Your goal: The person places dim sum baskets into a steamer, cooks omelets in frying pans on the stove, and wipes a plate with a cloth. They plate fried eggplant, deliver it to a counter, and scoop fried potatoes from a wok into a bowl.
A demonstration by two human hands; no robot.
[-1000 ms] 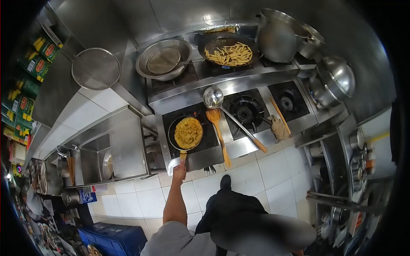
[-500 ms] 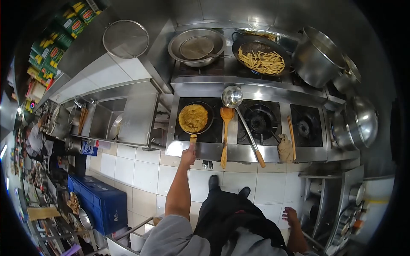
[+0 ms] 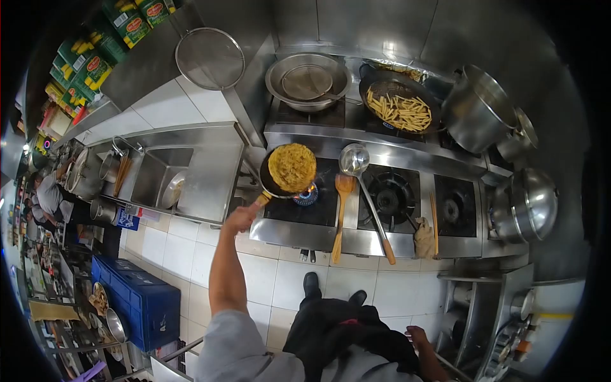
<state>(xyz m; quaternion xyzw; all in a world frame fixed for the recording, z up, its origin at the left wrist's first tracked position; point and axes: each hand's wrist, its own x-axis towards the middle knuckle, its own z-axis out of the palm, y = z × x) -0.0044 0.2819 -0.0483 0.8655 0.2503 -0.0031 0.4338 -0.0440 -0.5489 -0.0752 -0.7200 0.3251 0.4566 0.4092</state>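
Observation:
My left hand (image 3: 240,219) is closed around the handle of a frying pan (image 3: 265,173), which is lifted and tilted off its burner. A round, browned yellow omelette (image 3: 293,167) lies in the pan, shifted toward its right side. Below the pan's right edge, a blue flame (image 3: 308,195) burns on the left front burner. My right hand (image 3: 417,337) hangs low at my side, fingers loosely apart and holding nothing. A wooden spatula (image 3: 344,184) and a steel ladle (image 3: 354,159) rest across the stove right of the pan.
Behind, fries (image 3: 400,113) sit in a dark wok (image 3: 425,89) beside a steel bowl (image 3: 273,79) with a strainer. A large pot (image 3: 477,108) stands back right. Chopsticks (image 3: 435,223) and a cloth (image 3: 423,239) lie on the stove front. A sink (image 3: 156,175) is at left; another person (image 3: 51,194) stands beyond.
My left hand has lifted the frying pan up and leftward from the burner, exposing the flame. The omelette has moved toward the pan's right side. My right hand still hangs at my side.

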